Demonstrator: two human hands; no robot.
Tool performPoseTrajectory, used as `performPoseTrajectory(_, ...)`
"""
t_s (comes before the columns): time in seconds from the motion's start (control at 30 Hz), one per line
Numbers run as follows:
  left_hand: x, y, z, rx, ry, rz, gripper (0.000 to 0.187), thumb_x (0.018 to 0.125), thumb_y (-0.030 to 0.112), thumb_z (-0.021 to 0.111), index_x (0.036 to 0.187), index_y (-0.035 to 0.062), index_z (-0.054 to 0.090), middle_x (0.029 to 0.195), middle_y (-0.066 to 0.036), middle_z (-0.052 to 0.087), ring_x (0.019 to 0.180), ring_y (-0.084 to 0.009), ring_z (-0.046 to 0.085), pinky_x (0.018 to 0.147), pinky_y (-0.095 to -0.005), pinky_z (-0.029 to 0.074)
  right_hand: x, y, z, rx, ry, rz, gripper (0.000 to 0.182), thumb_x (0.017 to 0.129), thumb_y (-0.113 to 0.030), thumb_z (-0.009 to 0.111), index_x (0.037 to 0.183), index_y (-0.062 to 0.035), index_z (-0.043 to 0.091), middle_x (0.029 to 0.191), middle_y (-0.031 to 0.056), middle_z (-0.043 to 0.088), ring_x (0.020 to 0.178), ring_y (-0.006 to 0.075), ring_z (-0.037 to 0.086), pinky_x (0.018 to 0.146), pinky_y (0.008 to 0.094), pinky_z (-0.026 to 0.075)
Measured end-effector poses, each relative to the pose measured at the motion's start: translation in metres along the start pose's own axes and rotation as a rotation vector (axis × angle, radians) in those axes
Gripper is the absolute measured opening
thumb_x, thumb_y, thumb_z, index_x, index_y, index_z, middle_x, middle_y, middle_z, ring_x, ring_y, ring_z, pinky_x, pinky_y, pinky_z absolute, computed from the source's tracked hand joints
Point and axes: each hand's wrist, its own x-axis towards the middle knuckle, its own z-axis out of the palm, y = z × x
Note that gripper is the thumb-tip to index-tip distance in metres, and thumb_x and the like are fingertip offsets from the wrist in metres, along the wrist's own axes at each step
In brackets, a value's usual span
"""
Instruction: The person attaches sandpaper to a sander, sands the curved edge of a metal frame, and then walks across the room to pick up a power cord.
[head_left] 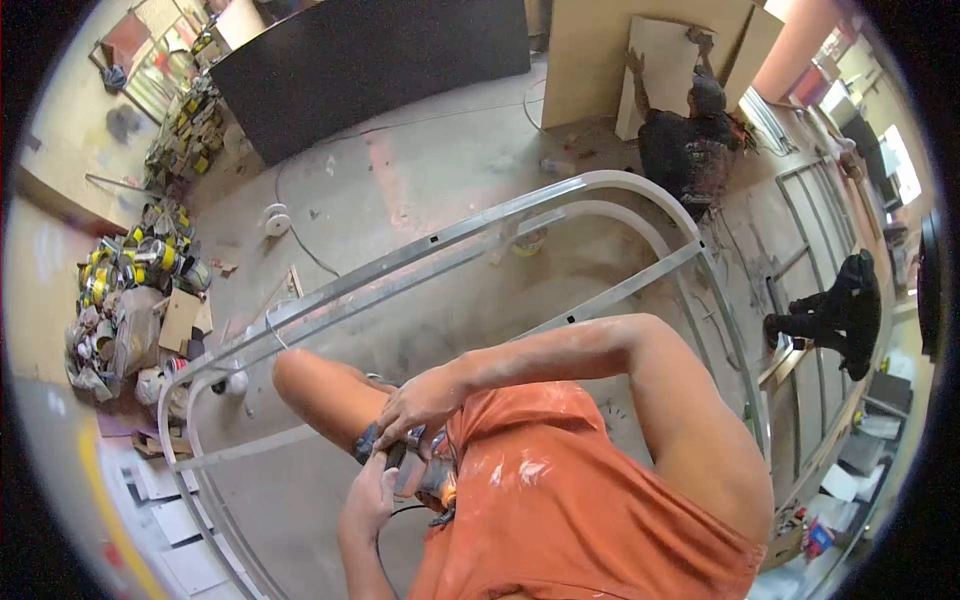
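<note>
In my lap, against the orange shirt, is a hand-held power tool (436,482) with a grey body and an orange part; its exact kind is partly hidden. My right hand (425,402) reaches across from the right, its fingers bent over the tool's dark end. From below, my left hand (372,492) comes up with fingers closed at the same end, fingertips close to the right ones. Whitish dust covers both hands. A thin black cord (408,508) curves out beside the tool. Around my bent knee runs a pale metal frame (400,265) with rounded corners.
Ahead, a co-worker (690,150) in dark clothes handles a light panel (660,65). Another person in black (840,310) is at the right. A large black board (370,75) stands at the back. Cans (130,265) pile up left, near a cable spool (277,220) on the floor.
</note>
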Motion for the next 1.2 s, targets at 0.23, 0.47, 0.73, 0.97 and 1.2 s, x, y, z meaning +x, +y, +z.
performPoseTrajectory(0.23, 0.000, -0.010, 0.003, -0.011, 0.017, 0.051, 0.046, 0.104, 0.026, 0.043, 0.134, -0.0082, 0.046, 0.131, -0.036, 0.052, 0.122, -0.0537, 0.048, 0.100, -0.0489, 0.043, 0.004, 0.019, 0.010, 0.069, 0.104, -0.174, 0.069, 0.083, -0.028, 0.077, 0.142, -0.0025, 0.051, 0.122, 0.0189, 0.065, 0.107, 0.0354, 0.065, 0.087, 0.0441, 0.053)
performPoseTrajectory(0.47, -0.004, -0.012, 0.002, -0.144, -0.008, 0.053, 0.048, 0.103, 0.026, 0.044, 0.137, -0.0085, 0.046, 0.133, -0.034, 0.053, 0.124, -0.0507, 0.050, 0.103, -0.0465, 0.042, 0.014, 0.032, 0.009, -0.040, 0.028, -0.259, 0.064, 0.087, -0.029, 0.073, 0.141, -0.0034, 0.052, 0.121, 0.0172, 0.067, 0.103, 0.0339, 0.067, 0.084, 0.0423, 0.055)
performPoseTrajectory(0.73, -0.006, -0.019, 0.003, 0.025, 0.067, 0.060, 0.051, 0.100, 0.025, 0.041, 0.140, -0.0050, 0.044, 0.112, -0.033, 0.062, 0.106, -0.0489, 0.061, 0.090, -0.0463, 0.047, 0.026, 0.023, -0.010, -0.213, -0.034, -0.322, 0.060, 0.088, -0.031, 0.070, 0.139, -0.0048, 0.053, 0.113, 0.0151, 0.069, 0.089, 0.0355, 0.069, 0.075, 0.0433, 0.056)
performPoseTrajectory(0.97, 0.007, -0.009, 0.000, -0.074, 0.135, 0.345, 0.049, 0.097, 0.028, 0.059, 0.139, 0.0022, 0.054, 0.134, -0.022, 0.060, 0.123, -0.0319, 0.058, 0.104, -0.0394, 0.044, -0.019, 0.000, 0.008, -0.096, 0.300, 0.128, 0.062, 0.088, -0.039, 0.070, 0.134, -0.0014, 0.055, 0.115, 0.0191, 0.062, 0.103, 0.0408, 0.063, 0.086, 0.0489, 0.052)
performPoseTrajectory(1.2, 0.041, 0.031, -0.017, -0.414, 0.061, 0.199, 0.057, 0.106, 0.028, 0.047, 0.153, 0.0010, 0.034, 0.155, -0.018, 0.040, 0.142, -0.0323, 0.039, 0.117, -0.0380, 0.028, -0.074, -0.035, 0.075, 0.642, 0.441, 0.646, 0.065, 0.100, -0.054, 0.053, 0.128, 0.0049, 0.057, 0.123, 0.0231, 0.063, 0.111, 0.0328, 0.061, 0.094, 0.0435, 0.049)
